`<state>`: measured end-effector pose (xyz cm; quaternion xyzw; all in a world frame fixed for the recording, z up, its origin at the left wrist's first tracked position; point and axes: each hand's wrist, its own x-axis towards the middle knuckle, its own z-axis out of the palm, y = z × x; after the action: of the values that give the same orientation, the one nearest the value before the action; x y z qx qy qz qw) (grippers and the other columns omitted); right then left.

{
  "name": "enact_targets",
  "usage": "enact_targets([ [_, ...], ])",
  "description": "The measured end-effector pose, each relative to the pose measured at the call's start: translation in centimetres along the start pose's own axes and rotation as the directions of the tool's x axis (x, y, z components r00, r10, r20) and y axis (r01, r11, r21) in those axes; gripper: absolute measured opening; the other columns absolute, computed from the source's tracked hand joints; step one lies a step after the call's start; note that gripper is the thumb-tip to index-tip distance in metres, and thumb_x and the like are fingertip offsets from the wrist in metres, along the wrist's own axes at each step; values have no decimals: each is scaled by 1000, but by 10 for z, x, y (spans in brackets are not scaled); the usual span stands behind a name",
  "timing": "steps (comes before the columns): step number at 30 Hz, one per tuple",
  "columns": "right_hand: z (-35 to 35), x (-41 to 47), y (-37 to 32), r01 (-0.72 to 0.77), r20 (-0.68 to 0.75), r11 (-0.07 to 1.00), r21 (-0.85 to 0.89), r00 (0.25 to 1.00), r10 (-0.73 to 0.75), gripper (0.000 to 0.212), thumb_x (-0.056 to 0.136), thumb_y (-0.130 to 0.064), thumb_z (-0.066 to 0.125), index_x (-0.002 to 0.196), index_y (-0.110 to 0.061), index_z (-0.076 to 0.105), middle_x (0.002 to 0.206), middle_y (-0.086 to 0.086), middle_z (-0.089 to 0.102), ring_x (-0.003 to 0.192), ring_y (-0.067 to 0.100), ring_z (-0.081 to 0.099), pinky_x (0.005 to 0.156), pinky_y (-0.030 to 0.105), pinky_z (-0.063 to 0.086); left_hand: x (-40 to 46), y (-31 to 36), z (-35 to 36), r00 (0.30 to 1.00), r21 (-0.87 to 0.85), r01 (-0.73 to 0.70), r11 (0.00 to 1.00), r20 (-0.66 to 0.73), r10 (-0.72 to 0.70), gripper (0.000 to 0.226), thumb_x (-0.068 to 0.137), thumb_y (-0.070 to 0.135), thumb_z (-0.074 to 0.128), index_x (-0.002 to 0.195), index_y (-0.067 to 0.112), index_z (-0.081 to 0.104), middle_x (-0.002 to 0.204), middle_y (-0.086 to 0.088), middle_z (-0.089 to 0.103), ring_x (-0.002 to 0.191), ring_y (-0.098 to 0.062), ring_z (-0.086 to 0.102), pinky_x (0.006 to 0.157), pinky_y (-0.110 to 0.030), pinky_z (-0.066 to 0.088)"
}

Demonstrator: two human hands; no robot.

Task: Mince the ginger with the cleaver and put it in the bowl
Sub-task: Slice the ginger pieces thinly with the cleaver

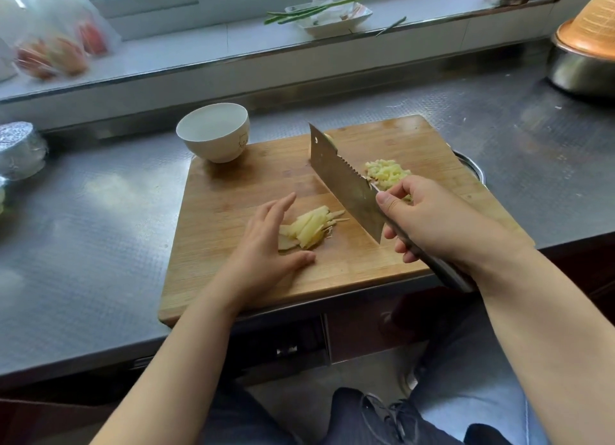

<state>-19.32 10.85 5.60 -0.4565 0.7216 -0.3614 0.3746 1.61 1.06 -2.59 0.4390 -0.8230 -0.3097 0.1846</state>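
A wooden cutting board (233, 208) lies on the steel counter. Pale yellow ginger strips (311, 226) sit in a fanned pile near the board's middle. My left hand (266, 245) rests flat beside them with straight fingers, its palm edge touching the pile's left side. My right hand (429, 216) grips the cleaver (346, 181) by its handle; the blade is raised and tilted over the board, just right of the strips. A heap of minced ginger (386, 173) lies behind the blade, partly hidden by my right hand. A white bowl (214, 131) stands empty at the board's far left corner.
A steel pot (579, 68) with an orange lid stands at the far right. On the window ledge are a white dish (332, 16) with green stalks and plastic bags (53, 41) of produce. A foil-wrapped object (18, 150) sits at the left edge.
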Motion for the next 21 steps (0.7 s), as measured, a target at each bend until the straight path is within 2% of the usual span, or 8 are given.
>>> enact_targets([
  [3, 8, -1, -1, 14, -15, 1000, -13, 1000, -14, 23, 102, -33, 47, 106, -11, 51, 80, 11, 63, 57, 17, 56, 47, 29, 51, -1, 4, 11, 991, -13, 40, 999, -128, -41, 85, 80, 28, 76, 149, 34, 26, 146, 7, 34, 131, -12, 37, 111, -42, 36],
  [9, 19, -1, -4, 42, -3, 999, -6, 999, -42, 24, 102, -32, 47, 106, -9, 51, 76, 9, 62, 54, 15, 55, 46, 29, 50, -4, 17, 26, 962, -10, 108, 994, -250, -107, 81, 84, 24, 72, 151, 25, 25, 151, 2, 32, 136, -14, 33, 114, -34, 30],
  [12, 18, -1, -6, 54, 8, 999, -6, 998, -54, 24, 103, -31, 47, 108, -7, 51, 75, 9, 62, 53, 14, 55, 45, 28, 49, -9, 21, 23, 972, -38, 88, 995, -217, -94, 87, 82, 28, 74, 152, 27, 22, 153, 3, 30, 137, -14, 32, 114, -38, 31],
  [16, 15, 0, -5, 47, 15, 999, 24, 999, -47, 25, 104, -28, 45, 110, -4, 51, 75, 11, 60, 51, 14, 52, 42, 25, 47, -16, 15, 3, 991, -99, 55, 994, -114, -66, 88, 81, 36, 74, 151, 31, 22, 148, -2, 37, 132, -18, 38, 110, -41, 36],
  [18, 14, 0, -4, 46, 18, 999, 25, 999, -46, 25, 104, -28, 45, 109, -4, 52, 75, 11, 60, 50, 14, 52, 42, 25, 47, -19, 16, 1, 990, -223, 59, 973, -109, -85, 78, 86, 36, 68, 150, 31, 24, 139, -4, 46, 124, -17, 47, 104, -33, 41],
  [20, 12, 0, -4, 50, 24, 998, 24, 998, -50, 26, 104, -28, 45, 109, -4, 52, 74, 11, 60, 50, 14, 52, 42, 25, 47, -16, 22, 5, 976, -442, 52, 896, -169, -140, 63, 92, 37, 58, 148, 30, 30, 127, 9, 52, 112, -4, 52, 94, -23, 42],
  [21, 12, 0, -4, 51, 27, 998, 25, 998, -52, 26, 104, -28, 45, 109, -3, 52, 74, 11, 60, 50, 14, 52, 42, 25, 47, -13, 25, 8, 964, -523, 47, 851, -201, -177, 55, 96, 36, 53, 146, 28, 32, 131, 13, 48, 111, 2, 49, 93, -17, 39],
])
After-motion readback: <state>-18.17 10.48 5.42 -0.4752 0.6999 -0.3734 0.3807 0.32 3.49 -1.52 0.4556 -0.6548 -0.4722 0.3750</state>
